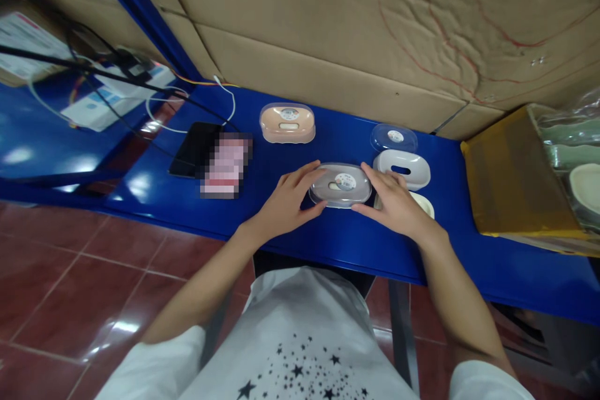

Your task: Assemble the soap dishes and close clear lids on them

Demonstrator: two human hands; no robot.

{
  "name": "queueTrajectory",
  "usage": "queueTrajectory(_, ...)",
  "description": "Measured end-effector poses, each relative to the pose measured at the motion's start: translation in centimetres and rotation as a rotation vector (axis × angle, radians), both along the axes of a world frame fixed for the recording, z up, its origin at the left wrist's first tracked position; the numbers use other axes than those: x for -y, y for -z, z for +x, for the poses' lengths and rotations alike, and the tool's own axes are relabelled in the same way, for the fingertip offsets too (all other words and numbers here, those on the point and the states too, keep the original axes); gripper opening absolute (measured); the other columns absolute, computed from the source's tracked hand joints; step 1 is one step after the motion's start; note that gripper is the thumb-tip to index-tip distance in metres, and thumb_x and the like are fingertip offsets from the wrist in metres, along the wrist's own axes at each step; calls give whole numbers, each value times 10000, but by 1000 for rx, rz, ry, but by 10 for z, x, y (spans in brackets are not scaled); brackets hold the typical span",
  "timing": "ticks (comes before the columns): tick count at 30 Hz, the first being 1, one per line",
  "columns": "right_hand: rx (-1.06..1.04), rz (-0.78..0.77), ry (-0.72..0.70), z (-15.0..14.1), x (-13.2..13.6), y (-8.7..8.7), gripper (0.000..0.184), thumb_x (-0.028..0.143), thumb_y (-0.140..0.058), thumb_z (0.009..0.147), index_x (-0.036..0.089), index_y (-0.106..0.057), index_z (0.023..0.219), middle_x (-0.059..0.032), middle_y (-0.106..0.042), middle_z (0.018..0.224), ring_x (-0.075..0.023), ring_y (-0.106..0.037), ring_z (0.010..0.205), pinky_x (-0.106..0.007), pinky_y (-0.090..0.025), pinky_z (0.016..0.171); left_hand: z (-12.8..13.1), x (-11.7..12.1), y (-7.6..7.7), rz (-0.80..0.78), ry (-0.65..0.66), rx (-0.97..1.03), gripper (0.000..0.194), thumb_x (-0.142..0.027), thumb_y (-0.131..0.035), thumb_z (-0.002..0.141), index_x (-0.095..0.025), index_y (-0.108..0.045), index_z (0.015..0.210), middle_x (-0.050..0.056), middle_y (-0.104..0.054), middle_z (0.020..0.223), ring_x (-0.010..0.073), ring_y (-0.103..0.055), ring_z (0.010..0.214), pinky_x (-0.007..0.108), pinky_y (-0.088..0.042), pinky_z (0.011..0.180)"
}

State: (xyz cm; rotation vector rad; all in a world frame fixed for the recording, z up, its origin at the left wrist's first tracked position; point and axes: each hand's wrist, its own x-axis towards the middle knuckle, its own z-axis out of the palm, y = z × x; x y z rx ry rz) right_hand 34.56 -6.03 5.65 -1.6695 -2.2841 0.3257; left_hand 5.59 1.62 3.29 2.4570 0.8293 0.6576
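A grey soap dish (328, 192) under a clear lid with a round sticker lies on the blue table in front of me. My left hand (296, 195) grips its left end, thumb at the near side and fingers at the far side. At the right end, my right hand (390, 199) holds it the same way. Just beyond my right hand are a white soap dish tray (416, 170) with an oval slot and a loose clear lid (392, 138) bearing a sticker. A cream piece (424, 204) is partly hidden beneath that hand.
A peach soap dish (287, 125) with a clear lid stands at the back. To the left lie a black device (194, 150) and a blurred-out pink item (225, 165), with cables nearby. An open carton (497, 175) of wrapped green and cream pieces is on the right. Cardboard (300, 31) lines the back.
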Motion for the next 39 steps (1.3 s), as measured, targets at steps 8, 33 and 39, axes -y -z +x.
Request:
queueTrajectory(8, 78, 131, 109, 0, -2, -4, 881, 667, -495, 1057, 265, -132, 1752, -218, -247, 1799, -438, -306, 1632, -688, -247, 1271, 26, -11, -21, 302, -25, -151, 402, -316, -615, 1041, -284, -654, 1440, 172, -589, 1556, 414, -570, 1397, 637, -384, 1142)
queueTrajectory(33, -127, -67, -89, -6, 10, -21, 300, 347, -453, 1123, 257, -711, 1249, -78, -802, 1233, -278, -752, 1117, -464, -568, 991, 33, -25, -8, 57, 336, -97, 793, -580, -736, 983, -333, -421, 1668, 152, -474, 1678, 405, -473, 1508, 600, -377, 1210)
queueTrajectory(39, -221, -6, -99, 1, 8, -25, 361, 383, -451, 1133, 316, -643, 1431, -55, -728, 1445, -272, -662, 1353, -507, -502, 1144, 22, -26, -3, -33, 308, -103, 924, -603, -782, 941, -336, -336, 1705, 148, -381, 1747, 415, -395, 1574, 624, -299, 1263)
